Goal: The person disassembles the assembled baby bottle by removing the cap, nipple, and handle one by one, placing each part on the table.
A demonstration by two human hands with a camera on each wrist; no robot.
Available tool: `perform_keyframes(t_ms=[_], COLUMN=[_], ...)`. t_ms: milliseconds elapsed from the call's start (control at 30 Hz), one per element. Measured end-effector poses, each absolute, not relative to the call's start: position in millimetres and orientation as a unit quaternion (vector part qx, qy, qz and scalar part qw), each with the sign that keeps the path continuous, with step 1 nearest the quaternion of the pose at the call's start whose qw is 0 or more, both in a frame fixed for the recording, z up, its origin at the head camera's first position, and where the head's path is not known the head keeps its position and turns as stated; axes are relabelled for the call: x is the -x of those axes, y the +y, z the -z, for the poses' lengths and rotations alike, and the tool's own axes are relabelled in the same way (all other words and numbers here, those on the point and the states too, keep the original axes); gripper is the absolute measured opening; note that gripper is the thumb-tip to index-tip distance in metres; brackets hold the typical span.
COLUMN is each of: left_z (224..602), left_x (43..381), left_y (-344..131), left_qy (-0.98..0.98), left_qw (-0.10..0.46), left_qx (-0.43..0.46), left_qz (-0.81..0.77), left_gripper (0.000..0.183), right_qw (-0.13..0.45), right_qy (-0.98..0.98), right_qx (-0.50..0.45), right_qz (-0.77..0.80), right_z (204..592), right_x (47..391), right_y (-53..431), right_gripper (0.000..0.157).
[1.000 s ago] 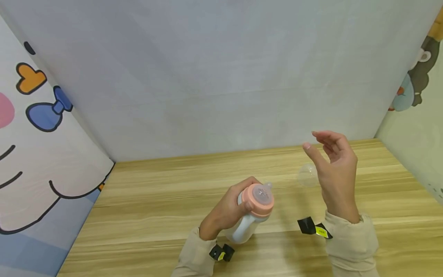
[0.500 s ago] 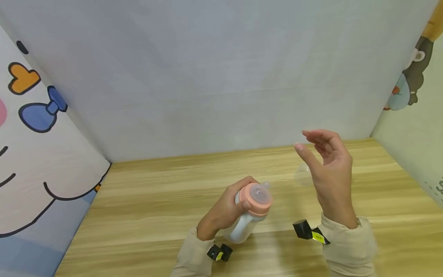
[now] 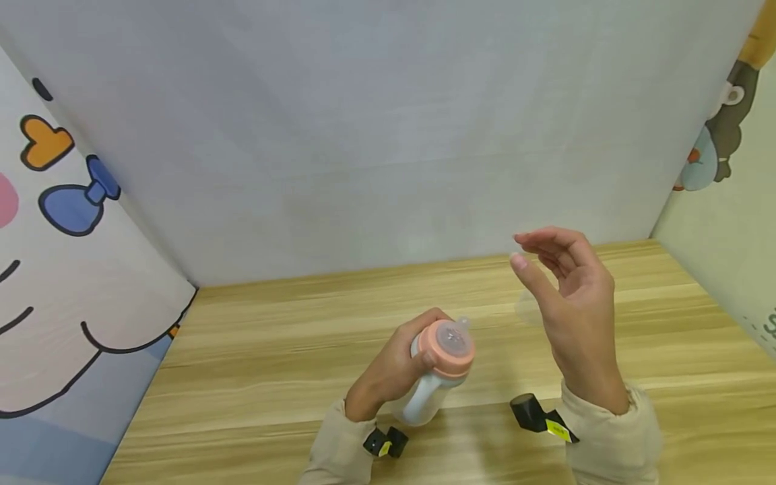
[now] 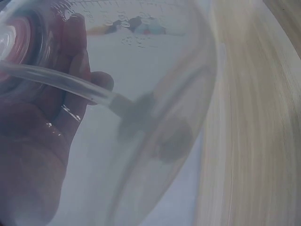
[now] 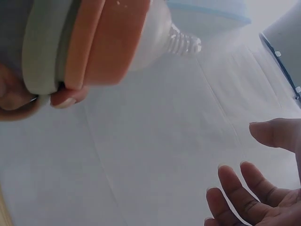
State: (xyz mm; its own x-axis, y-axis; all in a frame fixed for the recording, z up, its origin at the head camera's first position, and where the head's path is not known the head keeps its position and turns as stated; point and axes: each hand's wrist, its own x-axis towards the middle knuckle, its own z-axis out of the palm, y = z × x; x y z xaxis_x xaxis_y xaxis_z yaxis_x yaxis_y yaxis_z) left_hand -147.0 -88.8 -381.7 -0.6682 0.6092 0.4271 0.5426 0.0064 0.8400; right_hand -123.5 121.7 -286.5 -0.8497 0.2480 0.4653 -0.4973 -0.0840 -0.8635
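My left hand (image 3: 391, 364) grips a baby bottle (image 3: 424, 404), its thumb lying on the peach collar (image 3: 447, 364). The bottle is tilted, with a clear teat (image 5: 155, 35) at its top and pale handles. Through the translucent wall in the left wrist view, a drinking straw (image 4: 61, 84) runs to a rounded grey end (image 4: 136, 113). To the right, my right hand (image 3: 578, 300) is raised above the table, apart from the bottle, fingers loosely bent with nothing between them. Behind that hand, a clear dome-shaped cap (image 3: 526, 308) on the table is partly hidden.
The wood-grain table (image 3: 273, 357) reaches back to a plain pale wall (image 3: 388, 168). Panels with cartoon prints stand on the left (image 3: 73, 283) and right (image 3: 715, 202). A small black camera mount (image 3: 536, 414) sticks out from the right sleeve.
My right hand has shifted slightly left, covering more of the clear cap. The left hand keeps its grip on the bottle, which has barely moved. The head view has swung a little.
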Motion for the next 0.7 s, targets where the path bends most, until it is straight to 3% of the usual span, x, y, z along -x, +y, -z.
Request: perform_keyframes(t_ms=[700], left_z=[381], left_x=[148], left_y=[-90], left_qy=[0.705], left_qw=[0.03], left_qx=[-0.402], left_qz=[-0.584], left_gripper=[0.095], right_qw=[0.208], right_qy=[-0.678], right_qx=[-0.156], right_qz=[-0.688], right_z=[292], right_x=[115], right_y=[92], right_gripper=[0.026])
